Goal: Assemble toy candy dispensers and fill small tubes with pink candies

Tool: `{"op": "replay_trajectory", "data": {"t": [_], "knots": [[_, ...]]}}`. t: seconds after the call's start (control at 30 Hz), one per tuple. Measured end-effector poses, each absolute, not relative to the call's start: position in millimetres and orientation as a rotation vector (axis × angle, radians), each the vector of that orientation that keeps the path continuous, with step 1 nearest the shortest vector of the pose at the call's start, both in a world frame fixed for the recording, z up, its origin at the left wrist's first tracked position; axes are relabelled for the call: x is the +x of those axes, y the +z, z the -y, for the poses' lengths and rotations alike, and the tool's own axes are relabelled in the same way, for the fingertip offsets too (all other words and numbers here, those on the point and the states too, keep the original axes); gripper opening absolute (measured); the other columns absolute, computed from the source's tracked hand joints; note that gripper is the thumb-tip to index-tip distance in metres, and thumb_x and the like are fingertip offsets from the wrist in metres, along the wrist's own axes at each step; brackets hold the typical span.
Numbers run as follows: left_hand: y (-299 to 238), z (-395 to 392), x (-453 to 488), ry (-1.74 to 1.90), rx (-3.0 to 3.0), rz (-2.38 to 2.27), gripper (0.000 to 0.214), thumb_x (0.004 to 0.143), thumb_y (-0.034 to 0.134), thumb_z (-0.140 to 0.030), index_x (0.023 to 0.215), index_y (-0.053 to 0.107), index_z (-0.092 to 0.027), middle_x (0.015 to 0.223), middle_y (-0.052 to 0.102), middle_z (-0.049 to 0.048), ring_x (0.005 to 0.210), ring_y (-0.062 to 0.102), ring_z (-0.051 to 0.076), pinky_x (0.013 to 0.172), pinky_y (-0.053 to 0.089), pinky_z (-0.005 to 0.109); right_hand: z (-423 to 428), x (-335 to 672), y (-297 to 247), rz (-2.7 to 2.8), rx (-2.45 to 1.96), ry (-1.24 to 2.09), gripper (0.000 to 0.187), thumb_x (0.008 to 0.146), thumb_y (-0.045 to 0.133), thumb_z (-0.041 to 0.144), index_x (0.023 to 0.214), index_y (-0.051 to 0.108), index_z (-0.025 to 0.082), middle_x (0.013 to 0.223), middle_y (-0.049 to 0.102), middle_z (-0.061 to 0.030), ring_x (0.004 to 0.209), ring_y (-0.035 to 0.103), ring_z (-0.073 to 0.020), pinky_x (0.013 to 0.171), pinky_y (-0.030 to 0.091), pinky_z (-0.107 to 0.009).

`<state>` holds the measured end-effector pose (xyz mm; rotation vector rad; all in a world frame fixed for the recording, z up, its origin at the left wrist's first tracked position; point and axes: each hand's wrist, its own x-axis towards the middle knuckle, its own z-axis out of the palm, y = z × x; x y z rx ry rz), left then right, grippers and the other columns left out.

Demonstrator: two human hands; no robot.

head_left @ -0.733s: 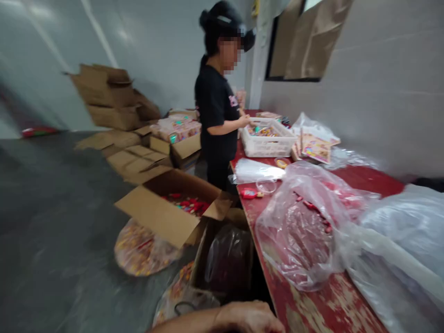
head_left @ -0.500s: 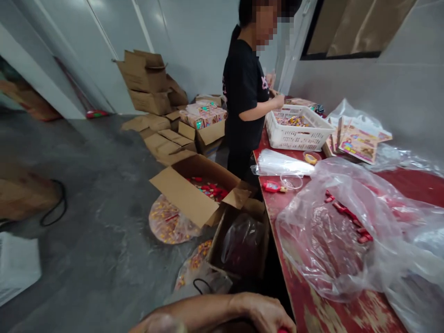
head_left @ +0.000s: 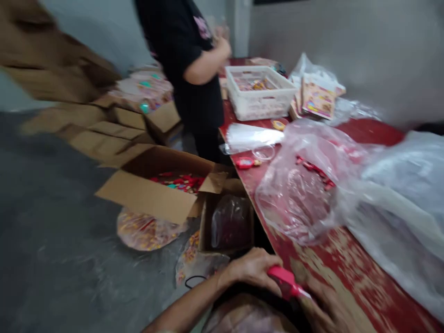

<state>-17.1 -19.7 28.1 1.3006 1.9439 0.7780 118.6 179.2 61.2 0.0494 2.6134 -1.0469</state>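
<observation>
At the near table edge my left hand [head_left: 255,268] is closed around one end of a red plastic piece [head_left: 282,276], whose exact kind is unclear. From the right, my right hand [head_left: 326,303] meets its other, pale-tipped end, with the fingers pinched there and somewhat blurred. Ahead of them a clear plastic bag [head_left: 291,208] lies spread on the worn red table [head_left: 329,259], with several small red pieces [head_left: 315,172] in it. Another red piece with a yellowish end [head_left: 244,163] rests near the table's left edge.
A co-worker in black [head_left: 194,69] stands beyond, near a white crate [head_left: 263,99]. On the floor to the left sit an open carton [head_left: 149,194] of red pieces, a bag of yellow bits [head_left: 145,231] and a bag-lined box [head_left: 204,231]. Clear sheets [head_left: 253,137] lie on the table.
The view has swung right and down. My left hand has come further into view with the red piece, and my right hand now shows at its other end.
</observation>
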Motion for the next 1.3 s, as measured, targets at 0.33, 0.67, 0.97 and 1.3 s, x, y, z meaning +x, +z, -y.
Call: {"op": "replay_trajectory", "data": {"t": [0.33, 0.67, 0.97, 1.3], "knots": [[54, -7, -40, 0.563, 1.488, -1.934, 0.03, 0.076, 0.065, -0.047, 0.083, 0.057, -0.019, 0.074, 0.06, -0.0025, 0.066, 0.055, 0.014, 0.061, 0.032, 0.022, -187, 110, 76, -2.819, -0.106, -0.822, 0.026, 0.093, 0.041, 0.039, 0.088, 0.055, 0.018, 0.083, 0.055, -0.0063, 0.07, 0.051, -0.0173, 0.059, 0.038, -0.029], [50, -23, -25, 0.366, 1.629, -1.967, 0.014, 0.082, 0.056, -0.035, 0.082, 0.054, -0.021, 0.078, 0.063, -0.0014, 0.071, 0.058, 0.015, 0.059, 0.029, 0.024, -198, 136, 49, -2.384, 0.262, -1.486, 0.021, 0.088, 0.048, 0.038, 0.085, 0.055, 0.018, 0.075, 0.05, 0.0022, 0.068, 0.047, -0.0132, 0.059, 0.035, -0.024], [56, -42, -32, 0.381, 1.686, -1.885, 0.016, 0.081, 0.059, -0.034, 0.08, 0.053, -0.019, 0.075, 0.061, -0.0017, 0.067, 0.054, 0.014, 0.058, 0.027, 0.024, -213, 140, 60, -2.58, 0.091, -1.33, 0.02, 0.091, 0.045, 0.034, 0.086, 0.058, 0.019, 0.079, 0.058, 0.0005, 0.068, 0.051, -0.0139, 0.062, 0.038, -0.025], [46, -62, -28, 0.262, 1.77, -1.771, 0.03, 0.08, 0.058, -0.05, 0.083, 0.056, -0.02, 0.077, 0.063, 0.0003, 0.071, 0.058, 0.017, 0.06, 0.03, 0.024, -206, 162, 45, -2.615, 0.207, -1.498, 0.027, 0.094, 0.041, 0.038, 0.098, 0.06, 0.021, 0.093, 0.061, -0.0033, 0.082, 0.053, -0.0164, 0.076, 0.04, -0.027]]}}
